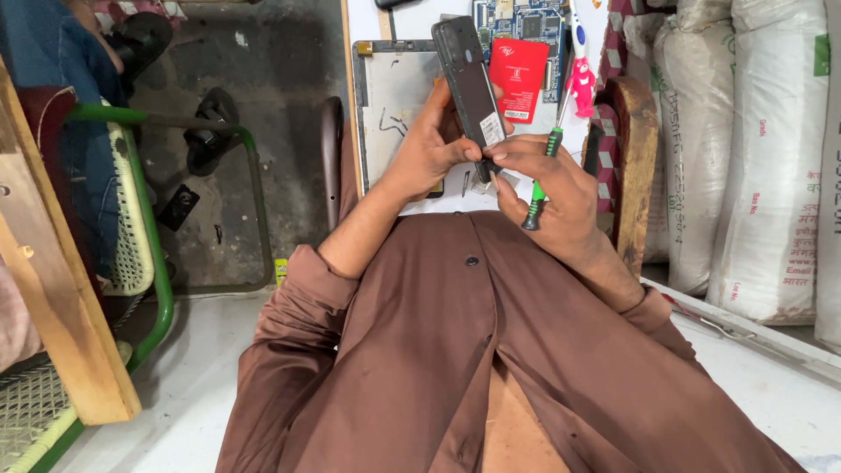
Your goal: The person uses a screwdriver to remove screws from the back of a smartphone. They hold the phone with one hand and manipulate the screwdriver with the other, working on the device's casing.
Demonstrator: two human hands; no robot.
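A dark, opened phone (470,81) with a white sticker near its lower end stands tilted above the grey tablet frame (396,105). Just right of the phone, a green-and-black screwdriver (541,180) slants steeply upward.

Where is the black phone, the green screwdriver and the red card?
black phone (466,74), head view, middle of its back
green screwdriver (536,194), head view, on its handle
red card (519,77), head view, its centre

Soft, even daylight filled the scene, brightest on the white worktop (420,17) at the top and the pale sacks (745,158) at the right, which looked slightly washed out. The concrete floor (263,52) lay dim, shadows stayed faint, and the wide lens bent lines near the edges. Focus was sharp throughout.
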